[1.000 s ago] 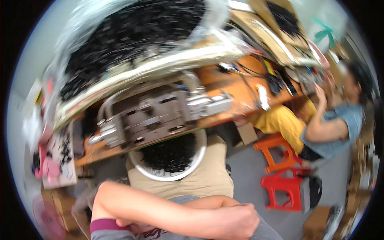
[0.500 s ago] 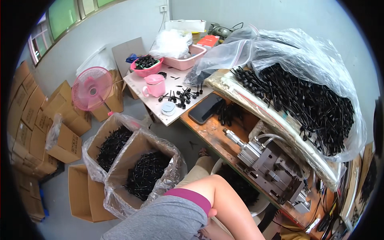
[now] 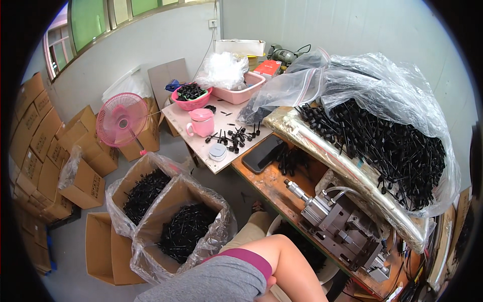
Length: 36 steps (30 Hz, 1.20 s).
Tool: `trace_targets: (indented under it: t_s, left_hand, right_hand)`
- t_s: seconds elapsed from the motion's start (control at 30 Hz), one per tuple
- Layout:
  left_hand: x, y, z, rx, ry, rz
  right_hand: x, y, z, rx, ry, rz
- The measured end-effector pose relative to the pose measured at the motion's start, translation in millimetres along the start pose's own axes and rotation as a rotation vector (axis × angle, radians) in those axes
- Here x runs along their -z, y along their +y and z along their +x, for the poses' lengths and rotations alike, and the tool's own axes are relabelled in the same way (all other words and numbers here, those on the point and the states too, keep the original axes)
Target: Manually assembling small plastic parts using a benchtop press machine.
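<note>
My left arm (image 3: 296, 259), in a grey sleeve with a purple cuff, crosses the lower middle with its elbow bent; its hand lies outside the picture. A small bit of skin, apparently a fingertip of my right hand (image 3: 271, 281), shows against the inner side of that arm near the cuff; the rest is hidden. Beyond the elbow stands a metal clamping fixture (image 3: 344, 234) on the wooden bench (image 3: 256, 189). A black phone (image 3: 263, 155) lies there beside a small pile of black stemmed parts (image 3: 293, 161). Neither hand visibly touches these things.
Two plastic-lined cartons (image 3: 201, 189) of black parts stand on the left. A large clear bag (image 3: 397, 75) of similar parts rests on the bench. A pink mug (image 3: 202, 123) and pink bowl (image 3: 188, 104) sit on the white table; a pink fan (image 3: 121, 121) stands beyond the cartons.
The view has tilted slightly upward, so the room sits lower in the picture. The arm stays bent; less of the fingertip area shows. Nothing on the bench has visibly moved.
</note>
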<state>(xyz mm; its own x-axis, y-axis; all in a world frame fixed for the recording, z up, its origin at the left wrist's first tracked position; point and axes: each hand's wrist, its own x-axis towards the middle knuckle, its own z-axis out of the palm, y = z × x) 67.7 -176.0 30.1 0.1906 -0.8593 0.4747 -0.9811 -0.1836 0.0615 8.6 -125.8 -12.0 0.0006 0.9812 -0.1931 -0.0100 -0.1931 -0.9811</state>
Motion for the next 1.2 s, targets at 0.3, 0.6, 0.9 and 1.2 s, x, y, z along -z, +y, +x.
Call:
trace_targets:
  t_s: [0.3, 0.6, 0.9, 1.2]
  left_hand:
    - [52.0, 31.4, -36.4, 0.056, 0.062, 0.057]
    - [127.1, 67.2, -154.6, 0.619, 0.615, 0.095]
    - [103.3, 98.4, -193.4, 0.966, 0.695, 0.101]
    - [70.3, 94.5, -189.7, 0.971, 0.593, 0.063]
  right_hand:
    - [22.0, -3.2, -1.1, 0.109, -0.072, -0.04]
    - [88.3, -27.1, -40.1, 0.23, 0.154, -0.171]
    - [182.5, -143.6, 31.4, 0.615, 0.895, -0.89]
    - [237.1, -177.4, 124.6, 0.32, 0.421, -1.68]
